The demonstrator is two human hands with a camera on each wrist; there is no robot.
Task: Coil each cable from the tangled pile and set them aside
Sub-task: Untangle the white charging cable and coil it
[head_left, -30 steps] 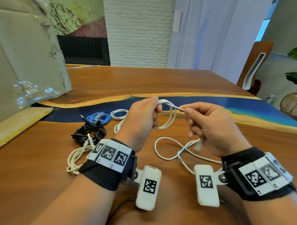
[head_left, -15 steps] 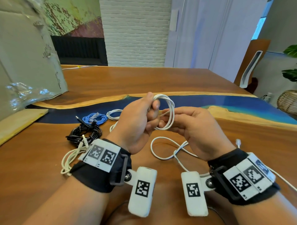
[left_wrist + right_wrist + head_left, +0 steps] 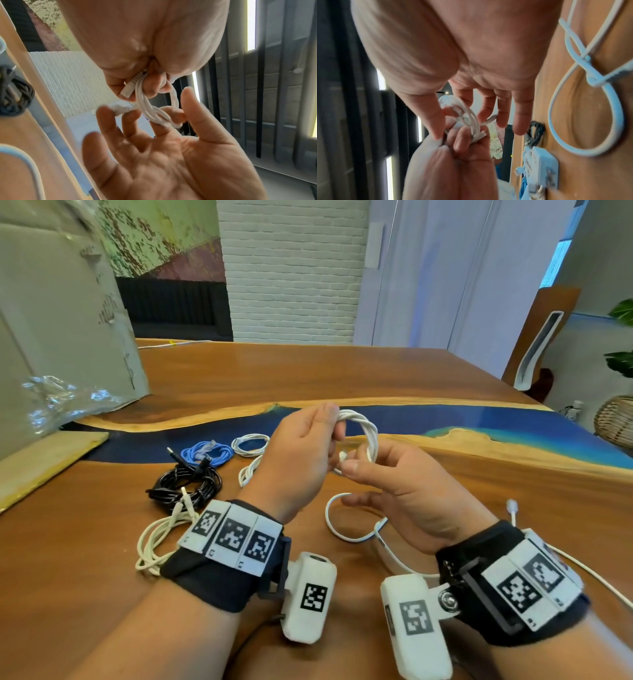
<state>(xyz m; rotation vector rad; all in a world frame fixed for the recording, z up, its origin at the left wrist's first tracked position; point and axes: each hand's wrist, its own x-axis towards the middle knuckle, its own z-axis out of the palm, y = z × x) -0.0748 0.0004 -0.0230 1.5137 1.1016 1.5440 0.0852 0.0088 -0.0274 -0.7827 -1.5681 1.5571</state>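
From the head view the left hand point(image 3: 294, 453) is seen from its back, fist closed round the top of a small white coil point(image 3: 366, 436) held up above the table point(image 3: 342, 378), while the right hand point(image 3: 404, 491) meets it from below with thumb and fingers at the coil's lower edge. The left wrist view shows what that angle hides: a ribbed white plug point(image 3: 132, 86) sticks out of the left fist beside the strands, and a second plug end point(image 3: 120, 109) is pinched between two fingertips of the right hand, whose palm lies spread and whose other fingers are loose. The right wrist view shows the same pinch, blurred, with the right thumb resting against the left fist. The coil is smooth round cord, several turns twisted together like rope. On the wood below the hands lies a loose white cable point(image 3: 346, 529) in a wide loop, not coiled; its connector point(image 3: 512, 505) shows past the right wrist. Off to the left sit finished bundles: a black one point(image 3: 185, 484), a blue one point(image 3: 205, 453), a small white ring point(image 3: 250, 445), another white bundle point(image 3: 248, 470) half hidden by the left hand, and a cream one point(image 3: 154, 539) partly under the left wristband. The tabletop is glossy brown wood with a blue resin band across it; a cardboard box point(image 3: 58, 337) with crinkled clear plastic stands at far left.
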